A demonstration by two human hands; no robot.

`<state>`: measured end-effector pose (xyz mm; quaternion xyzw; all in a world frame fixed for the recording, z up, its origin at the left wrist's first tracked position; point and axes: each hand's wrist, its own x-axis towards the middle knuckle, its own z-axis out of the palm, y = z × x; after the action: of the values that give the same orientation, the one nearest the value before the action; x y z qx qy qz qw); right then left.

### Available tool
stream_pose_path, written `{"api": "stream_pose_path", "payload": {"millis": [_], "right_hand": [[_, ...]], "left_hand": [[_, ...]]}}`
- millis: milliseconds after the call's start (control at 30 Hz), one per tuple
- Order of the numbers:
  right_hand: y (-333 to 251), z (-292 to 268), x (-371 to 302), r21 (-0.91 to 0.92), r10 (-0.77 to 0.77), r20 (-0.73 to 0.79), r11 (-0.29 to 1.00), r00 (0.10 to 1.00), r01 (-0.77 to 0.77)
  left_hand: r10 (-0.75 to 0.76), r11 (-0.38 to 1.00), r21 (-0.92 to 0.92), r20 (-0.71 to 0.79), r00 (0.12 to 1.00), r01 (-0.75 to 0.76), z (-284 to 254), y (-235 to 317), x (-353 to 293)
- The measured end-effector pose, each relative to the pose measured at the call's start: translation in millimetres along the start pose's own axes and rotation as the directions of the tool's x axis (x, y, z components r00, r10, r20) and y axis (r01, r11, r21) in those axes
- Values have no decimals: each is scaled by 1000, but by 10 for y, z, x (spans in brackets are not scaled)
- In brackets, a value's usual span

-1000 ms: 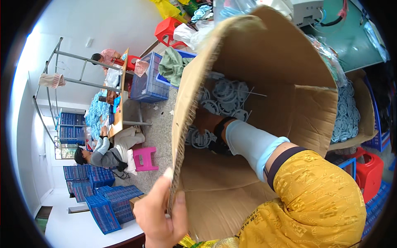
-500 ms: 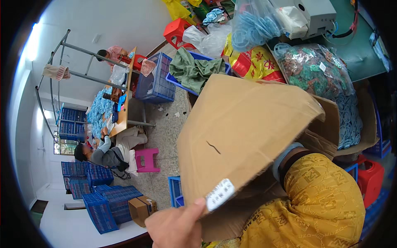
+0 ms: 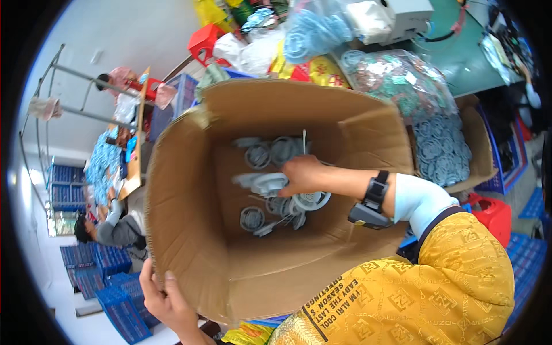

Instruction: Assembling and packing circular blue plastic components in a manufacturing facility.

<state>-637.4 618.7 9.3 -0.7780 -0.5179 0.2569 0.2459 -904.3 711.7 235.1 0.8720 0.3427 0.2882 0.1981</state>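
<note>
A big open cardboard box [image 3: 178,213] fills the middle of the view, its mouth facing me. Wrapped over its near left rim are the fingers of my left hand [image 3: 169,299], with the thumb on the inner side. Deep in the box, my right hand [image 3: 305,175] is closed on pale grey-blue plastic rings [image 3: 269,184]; its fingertips are partly hidden. More loose rings [image 3: 253,218] of that kind lie on the box's bottom around it. A thin white stick [image 3: 305,141] stands up beside the right hand. A black device is strapped to my right wrist.
At right stands a carton of blue rings [image 3: 441,149], below a clear bag of green and brown parts [image 3: 397,80]. A red stool [image 3: 491,218] is by my right elbow. Far left, a person [image 3: 118,224] sits at a table near blue crates [image 3: 123,305].
The box has turned so its open inside faces me. My right arm, hidden behind cardboard before, now reaches in and holds rings. My left hand has moved left along the box edge.
</note>
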Motion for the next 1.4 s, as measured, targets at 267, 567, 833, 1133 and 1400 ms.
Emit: {"api": "stream_pose_path", "payload": {"millis": [267, 567, 833, 1133, 1400], "right_hand": [[47, -1609, -1457, 468, 180, -388, 884, 904, 25], [1262, -829, -1772, 284, 534, -328, 843, 779, -457], [1817, 248, -773, 417, 582, -61, 753, 811, -510], [2460, 978, 39, 97, 655, -6, 753, 756, -651], [1865, -2, -226, -68, 432, -402, 865, 807, -496]], "left_hand": [[-114, 989, -80, 88, 990, 121, -261, -873, 146], [-167, 986, 32, 142, 976, 164, -570, -1281, 140], [-266, 957, 142, 84, 960, 253, -886, -1358, 0], [-268, 951, 166, 30, 963, 260, -631, -1181, -115], [-270, 962, 66, 68, 960, 266, -404, -825, -39]]}}
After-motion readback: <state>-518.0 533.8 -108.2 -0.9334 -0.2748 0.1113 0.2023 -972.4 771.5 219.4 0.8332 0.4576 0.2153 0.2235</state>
